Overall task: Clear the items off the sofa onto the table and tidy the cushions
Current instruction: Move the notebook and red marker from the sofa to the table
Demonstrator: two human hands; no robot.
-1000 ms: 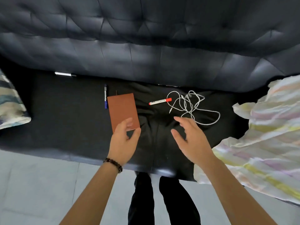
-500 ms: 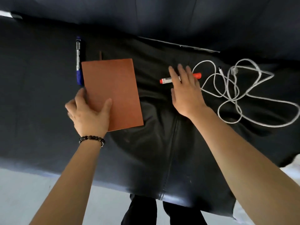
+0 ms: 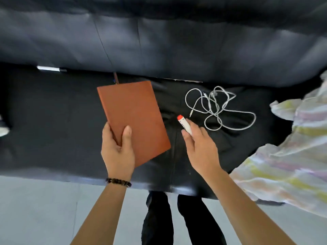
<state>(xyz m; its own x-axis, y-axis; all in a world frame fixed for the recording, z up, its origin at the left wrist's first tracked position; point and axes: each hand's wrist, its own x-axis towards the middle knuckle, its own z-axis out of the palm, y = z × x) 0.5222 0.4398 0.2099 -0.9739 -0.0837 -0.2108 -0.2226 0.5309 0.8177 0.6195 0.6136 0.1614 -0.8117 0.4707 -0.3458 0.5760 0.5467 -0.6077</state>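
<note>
My left hand (image 3: 117, 151) grips the near corner of a brown notebook (image 3: 134, 117) and holds it tilted above the black sofa seat (image 3: 53, 121). A ribbon marker sticks out of the notebook's far edge. My right hand (image 3: 200, 147) holds a white marker with a red cap (image 3: 184, 123), cap pointing away from me. A tangled white cable (image 3: 217, 108) lies on the seat just right of the marker. A white pen (image 3: 50, 68) lies at the back left, against the backrest. The blue pen is hidden behind the notebook.
A crumpled pastel striped blanket (image 3: 292, 156) covers the seat's right end and hangs over its front edge. The tufted dark backrest (image 3: 159, 41) fills the top. A pale cushion edge (image 3: 3, 129) shows at far left. My legs stand on grey floor (image 3: 44, 209) before the sofa.
My left hand has lifted the notebook off the seat. My right hand has picked up the red-capped marker and drawn it toward me. The camera has pulled back.
</note>
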